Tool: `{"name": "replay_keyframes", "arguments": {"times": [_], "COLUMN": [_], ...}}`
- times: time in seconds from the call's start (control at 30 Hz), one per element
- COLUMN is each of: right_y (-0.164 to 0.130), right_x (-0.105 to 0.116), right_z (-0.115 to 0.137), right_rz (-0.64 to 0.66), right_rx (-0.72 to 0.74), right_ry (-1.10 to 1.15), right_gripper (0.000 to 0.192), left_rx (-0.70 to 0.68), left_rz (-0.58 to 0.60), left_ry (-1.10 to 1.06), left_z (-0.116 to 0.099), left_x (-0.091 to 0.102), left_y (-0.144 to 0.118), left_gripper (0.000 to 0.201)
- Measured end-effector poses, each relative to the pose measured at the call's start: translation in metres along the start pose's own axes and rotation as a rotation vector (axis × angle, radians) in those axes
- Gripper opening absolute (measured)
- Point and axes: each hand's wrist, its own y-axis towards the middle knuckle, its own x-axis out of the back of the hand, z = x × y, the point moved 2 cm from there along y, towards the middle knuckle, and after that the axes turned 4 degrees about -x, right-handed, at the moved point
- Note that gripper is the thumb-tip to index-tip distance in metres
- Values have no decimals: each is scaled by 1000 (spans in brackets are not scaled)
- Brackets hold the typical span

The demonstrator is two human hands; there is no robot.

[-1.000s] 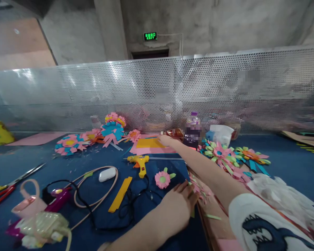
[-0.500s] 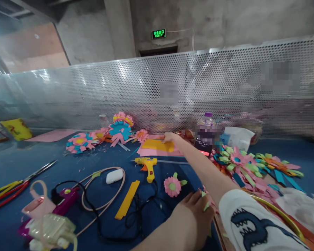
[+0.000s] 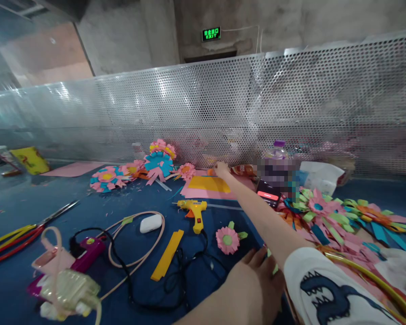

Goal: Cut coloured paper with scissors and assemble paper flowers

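Scissors (image 3: 42, 223) cropped, bottle (image 3: 276, 153) partly pixelated, right hand (image 3: 221, 169) perhaps hiding something

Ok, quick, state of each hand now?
Left hand: green paper at it, grip can't be told.
Right hand: by the yellow sheet, open or closed can't be told.

And here's a craft workshop in a raw building: bare grey concrete wall (image 3: 297, 20), glowing green exit sign (image 3: 211, 34), silver perforated metal partition (image 3: 189, 108) behind the blue surface (image 3: 27, 194), and there's the yellow plastic glue gun (image 3: 195, 210), long red-and-yellow-handled scissors (image 3: 39, 225), a round pink paper flower (image 3: 227, 243)!
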Motion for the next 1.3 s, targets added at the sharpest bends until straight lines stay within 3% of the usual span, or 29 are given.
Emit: {"name": "replay_keyframes", "arguments": {"times": [0.07,0.2,0.3,0.43,0.5,0.57,0.67,0.73,0.8,0.87,0.93,1.0,1.13,1.3], "right_y": [5,10,-1,-44,-74,-107,-158,-193,-229,-265,-299,-329,-366,-377], "right_x": [10,36,55,80,94,111,134,143,146,140,131,120,107,106], "right_z": [-2,-4,-1,8,10,7,-8,-22,-36,-46,-52,-54,-54,-58], "right_rz": [-90,-179,-141,-37,50,131,199,275,245,228,130,121,32,-163], "right_rx": [-26,-63,-83,-74,-53,-23,-3,-56,-93,-216,-389,-539,-570,-526], "right_ry": [143,447,654,899,994,1068,1155,1295,1366,1457,1576,1628,1699,1711], "right_gripper": [31,28,24,20,18,12,11,10,12,13,12,13,16,23], "left_rx": [-106,-157,-168,-171,-92,77,431,585,615,556,469,416,439,417], "left_rz": [54,122,132,128,83,-29,-252,-395,-507,-552,-549,-527,-460,-278], "left_ry": [-8,-10,-1,-21,-97,-273,-763,-1108,-1339,-1453,-1477,-1442,-1348,-1495], "left_z": [-3,-5,-4,-5,-6,-5,1,3,4,3,-2,-8,-20,-31], "left_x": [17,39,42,46,50,55,60,63,67,70,71,70,65,64], "left_y": [-4,-10,-9,-6,-3,1,5,8,10,11,12,11,9,11], "left_gripper": [34,36,37,39,28,22,28,37,39,37,33,30,30,36]}}
